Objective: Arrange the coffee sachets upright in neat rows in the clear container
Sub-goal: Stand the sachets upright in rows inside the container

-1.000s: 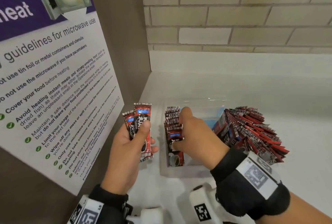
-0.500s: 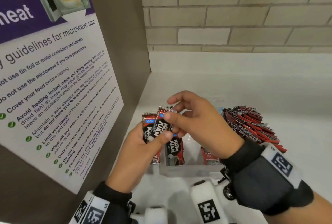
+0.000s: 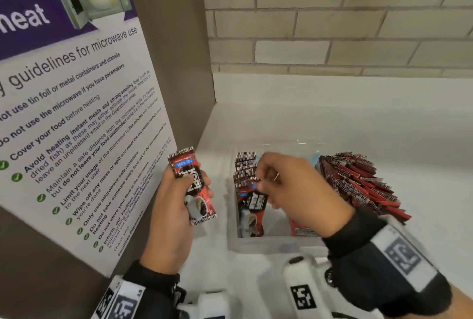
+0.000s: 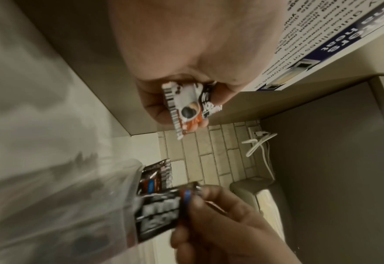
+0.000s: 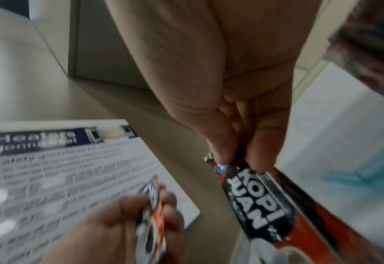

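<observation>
White counter (image 3: 422, 139): right hand (image 3: 294, 190) pinches a sachet (image 3: 253, 203) into the clear container (image 3: 271, 245); left hand (image 3: 176, 206) grips a spare sachet (image 3: 195, 185); crowded row (image 3: 245, 167) probably snags it.

A pale brick wall (image 3: 332, 19) backs a white counter (image 3: 332, 124), beside a brown panel (image 3: 176, 37) bearing a microwave-guidelines poster (image 3: 76, 113), apparently laminated.

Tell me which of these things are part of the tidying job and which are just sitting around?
Part of the job:
- clear container
- sachet the right hand pinches over it
- sachet in the left hand, gripped by that left hand
- upright row already inside
- leaning heap of sachets

Just lying about:
- microwave guidelines poster
- white cable
- brick wall
</observation>
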Demonstrator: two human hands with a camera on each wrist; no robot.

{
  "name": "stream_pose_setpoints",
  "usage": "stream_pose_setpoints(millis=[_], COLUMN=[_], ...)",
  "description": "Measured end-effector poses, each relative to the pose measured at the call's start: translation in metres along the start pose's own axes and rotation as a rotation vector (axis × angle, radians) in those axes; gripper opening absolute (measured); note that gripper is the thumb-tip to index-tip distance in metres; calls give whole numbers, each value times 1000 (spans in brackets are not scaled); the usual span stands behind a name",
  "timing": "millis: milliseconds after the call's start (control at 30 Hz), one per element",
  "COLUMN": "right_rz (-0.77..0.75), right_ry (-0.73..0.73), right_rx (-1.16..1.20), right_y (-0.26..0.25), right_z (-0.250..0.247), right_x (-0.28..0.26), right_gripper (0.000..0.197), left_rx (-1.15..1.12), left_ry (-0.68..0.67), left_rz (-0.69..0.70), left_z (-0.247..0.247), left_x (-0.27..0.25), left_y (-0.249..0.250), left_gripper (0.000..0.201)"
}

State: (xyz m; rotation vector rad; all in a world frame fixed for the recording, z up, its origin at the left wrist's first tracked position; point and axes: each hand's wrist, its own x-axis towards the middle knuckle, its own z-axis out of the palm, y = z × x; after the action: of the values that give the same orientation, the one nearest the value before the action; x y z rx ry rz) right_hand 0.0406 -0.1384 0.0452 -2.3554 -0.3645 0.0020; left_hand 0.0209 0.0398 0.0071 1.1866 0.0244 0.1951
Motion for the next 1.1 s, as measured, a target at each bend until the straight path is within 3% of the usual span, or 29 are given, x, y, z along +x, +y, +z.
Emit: stream_pose_setpoints(millis=[267,433,633,733,833,933,1033,1100], right_rz=[12,-11,3,0,-28,-63,-143,-135], right_ry=[-120,-98,-63,37,164,72,-17,29], right_rx=[-210,-213,-199,-99,175,417,325,280], right_y=[-4,-6,-3,-2,-11,-26,-32,-28], right_z=[25,26,25,16,-6,-27,-31,-33], right_x=[5,1,1,1,1,-1,-3,-3], right_gripper=[18,35,32,18,9,23,14,11], left_rx=[148,189,206,269,345,405,408,403], left_ry=[9,-53,-121,-120,-158,-236,-325,-333], left_rz=[45,79,77,94,137,172,198,194], left_z=[2,11,10,5,5,10,17,18], left_x=[0,-1,-1,1,2,4,3,1], left_y=[-5,-5,-4,-3,0,2,1,1], left_gripper=[17,24,19,21,29,26,32,36])
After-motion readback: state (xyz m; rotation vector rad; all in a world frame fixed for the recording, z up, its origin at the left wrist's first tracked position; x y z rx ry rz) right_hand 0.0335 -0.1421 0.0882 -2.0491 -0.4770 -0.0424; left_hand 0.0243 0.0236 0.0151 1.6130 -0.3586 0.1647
